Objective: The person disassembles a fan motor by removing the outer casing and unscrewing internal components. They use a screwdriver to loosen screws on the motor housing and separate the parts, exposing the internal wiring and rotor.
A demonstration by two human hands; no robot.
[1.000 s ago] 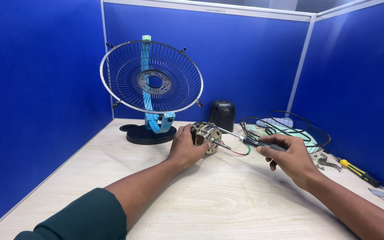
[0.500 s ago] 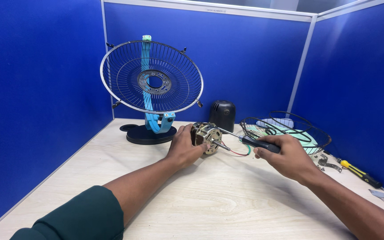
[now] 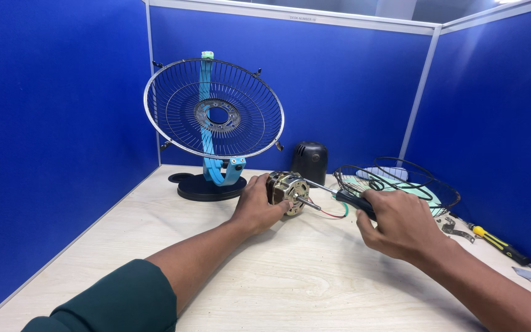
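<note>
Two hands work over a pale wooden surface (image 3: 314, 283) boxed in by blue partition walls (image 3: 56, 123). Biggest thing on it is the wire fan guard (image 3: 214, 110), tilted back on a light blue stand with a black round base (image 3: 207, 187) at 11 o'clock from the hands; propped like that, it sits out of the way. At 2 o'clock a second guard (image 3: 401, 184) lies flat like a basket with pale blades inside, seemingly parked as a loose part. A black cap (image 3: 310, 161) stands upright at 12 o'clock, just behind the motor.

The left hand (image 3: 258, 206) is closed around the motor (image 3: 286, 189), pinning it down on the surface with its shaft pointing toward 3 o'clock, probably so it cannot roll or twist. Red and green wires (image 3: 337, 214) trail from it. The right hand (image 3: 401, 224) is clamped on a dark-handled screwdriver (image 3: 351, 200) whose thin shank reaches left to the motor's face; the grip is low and level, lining the tool with the fastener.

At 3 o'clock, well apart, lie a yellow-handled screwdriver (image 3: 493, 241) and a small metal bracket (image 3: 456, 229).
</note>
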